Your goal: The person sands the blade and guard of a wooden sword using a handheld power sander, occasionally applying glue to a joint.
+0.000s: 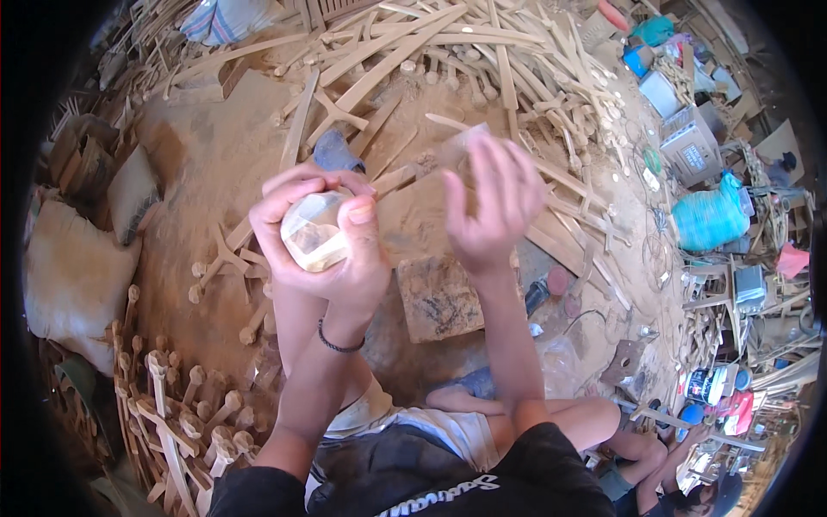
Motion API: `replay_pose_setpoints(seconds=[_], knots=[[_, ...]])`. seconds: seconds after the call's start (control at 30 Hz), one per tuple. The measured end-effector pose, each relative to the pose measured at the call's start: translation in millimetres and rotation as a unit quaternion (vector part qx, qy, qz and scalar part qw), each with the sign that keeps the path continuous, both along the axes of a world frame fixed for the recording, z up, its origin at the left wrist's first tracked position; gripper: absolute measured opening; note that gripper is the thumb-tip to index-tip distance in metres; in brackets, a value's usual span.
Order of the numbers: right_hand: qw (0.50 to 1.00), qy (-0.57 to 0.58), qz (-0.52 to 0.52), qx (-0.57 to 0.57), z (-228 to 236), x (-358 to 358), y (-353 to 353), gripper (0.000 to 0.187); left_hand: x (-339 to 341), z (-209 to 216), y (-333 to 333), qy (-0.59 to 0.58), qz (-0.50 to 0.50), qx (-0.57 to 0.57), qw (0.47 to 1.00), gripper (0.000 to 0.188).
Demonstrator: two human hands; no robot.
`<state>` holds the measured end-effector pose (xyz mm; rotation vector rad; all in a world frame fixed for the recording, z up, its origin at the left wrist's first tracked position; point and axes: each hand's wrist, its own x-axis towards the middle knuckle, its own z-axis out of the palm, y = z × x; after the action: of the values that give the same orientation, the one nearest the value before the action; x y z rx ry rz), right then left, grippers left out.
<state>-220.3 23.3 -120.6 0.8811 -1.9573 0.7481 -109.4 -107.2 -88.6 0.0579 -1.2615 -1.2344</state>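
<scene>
Wood piece (pixel 312 234), faceted, clamped in left hand (pixel 366 258); right hand (pixel 493 202) apart, blurred, grip: can't tell. Square block (pixel 439 297) between forearms.

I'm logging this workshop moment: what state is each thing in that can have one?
Left hand, closed around the pale piece
Pale piece, faceted, held up off the floor
Right hand, raised, blurred; grip unclear
Block, lying on the floor, top stained
Planks, loosely heaped
Sack, bulging
Blue bundle, wrapped
</scene>
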Motion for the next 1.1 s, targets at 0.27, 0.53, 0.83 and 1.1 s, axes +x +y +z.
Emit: replay_pose_setpoints(seconds=[0.27,0.53,0.83,1.1], knots=[[0.97,-0.036,-0.027,0.24,-14.5,11.5,10.7,0.074,-0.5,-6.3,0.6,0.032,-0.024,0.001,0.999,0.05],[0.992,-0.072,-0.014,0.102,-7.2,36.2,9.4,0.086,2.1,-2.8,6.3,0.005,-0.019,0.017,1.0,0.042],[0.995,-0.064,0.039,0.064,-11.3,28.3,24.5,0.079,0.0,0.6,20.6,0.003,-0.014,0.039,0.999,0.043],[0.968,-0.073,-0.18,-0.16,-47.5,14.1,135.9,0.047,-0.5,0.8,22.7,-0.012,-0.018,0.0,1.0,0.038]])
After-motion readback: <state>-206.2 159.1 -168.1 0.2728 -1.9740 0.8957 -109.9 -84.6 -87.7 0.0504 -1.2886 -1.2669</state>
